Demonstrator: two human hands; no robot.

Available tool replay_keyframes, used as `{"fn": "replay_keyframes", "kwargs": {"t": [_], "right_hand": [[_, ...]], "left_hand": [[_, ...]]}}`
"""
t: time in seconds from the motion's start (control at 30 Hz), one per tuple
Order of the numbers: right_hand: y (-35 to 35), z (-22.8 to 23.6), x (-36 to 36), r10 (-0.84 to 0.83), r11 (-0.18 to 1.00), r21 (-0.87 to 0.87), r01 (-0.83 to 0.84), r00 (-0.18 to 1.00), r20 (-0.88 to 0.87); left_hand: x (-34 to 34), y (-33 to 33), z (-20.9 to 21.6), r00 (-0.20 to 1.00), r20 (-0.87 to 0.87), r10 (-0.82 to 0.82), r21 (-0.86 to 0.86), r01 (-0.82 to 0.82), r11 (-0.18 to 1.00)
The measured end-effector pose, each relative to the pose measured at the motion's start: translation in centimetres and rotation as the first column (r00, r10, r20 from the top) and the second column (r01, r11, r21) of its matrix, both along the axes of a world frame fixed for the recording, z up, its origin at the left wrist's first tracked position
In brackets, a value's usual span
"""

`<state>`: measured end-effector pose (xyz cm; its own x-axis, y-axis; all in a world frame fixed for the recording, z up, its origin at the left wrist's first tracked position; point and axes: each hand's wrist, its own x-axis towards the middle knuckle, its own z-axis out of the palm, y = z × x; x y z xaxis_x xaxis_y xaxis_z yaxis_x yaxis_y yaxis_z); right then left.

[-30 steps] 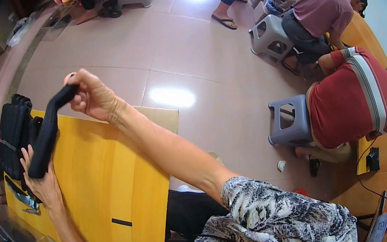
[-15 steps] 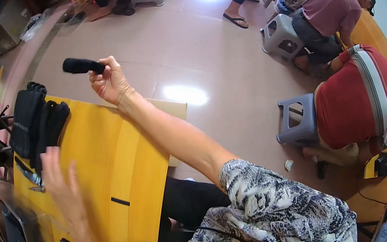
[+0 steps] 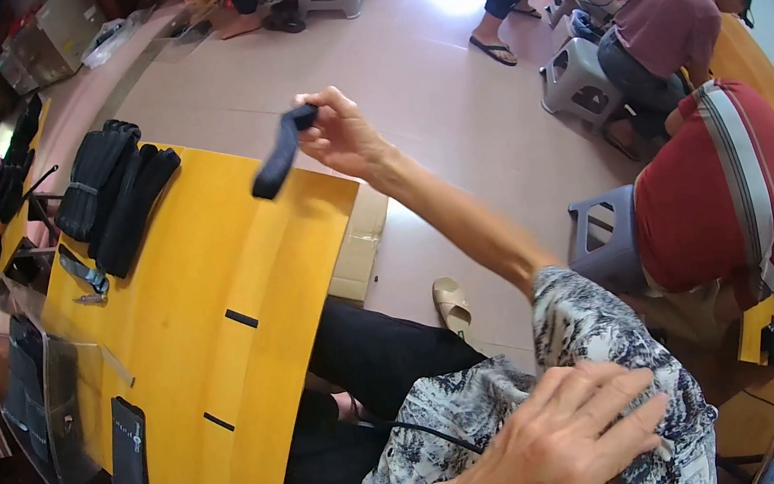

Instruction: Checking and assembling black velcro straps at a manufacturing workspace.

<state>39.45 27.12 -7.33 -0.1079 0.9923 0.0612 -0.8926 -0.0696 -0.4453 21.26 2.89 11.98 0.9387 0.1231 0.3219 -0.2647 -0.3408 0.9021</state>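
My right hand is raised past the far right corner of the yellow table, its fingers closed on a black fabric strap. The strap hangs down to the left over the table's edge, slightly blurred. My left hand lies in front of my patterned right sleeve, palm down, fingers apart, with nothing seen in it. Its palm is hidden. Bundles of black straps are piled at the table's far left. Closer in are small scissors or a metal tool I cannot make out well.
A clear plastic stand with dark items and a flat black pouch are along the table's left side. Two short black strips mark the tabletop. A cardboard box stands beside the table. People sit on plastic stools at right.
My left hand has swung from the table's left side across to my right sleeve. My right hand has moved rightward, and the strap now droops instead of pointing straight out.
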Motion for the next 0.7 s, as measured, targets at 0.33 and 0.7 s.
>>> {"fn": "replay_keyframes", "kwargs": {"t": [0.33,0.7], "right_hand": [[-8.1,4.2,5.6,0.002,0.995,0.098,-0.033,0.954,0.299],[-14.6,15.6,-10.6,0.338,0.736,0.142,-0.661,0.542,0.769]], "left_hand": [[1.3,-4.2,0.9,0.679,0.530,-0.508,-0.172,0.672,0.720],[-4.4,0.6,-14.4,0.914,-0.392,-0.106,-0.102,0.071,0.992]]}}
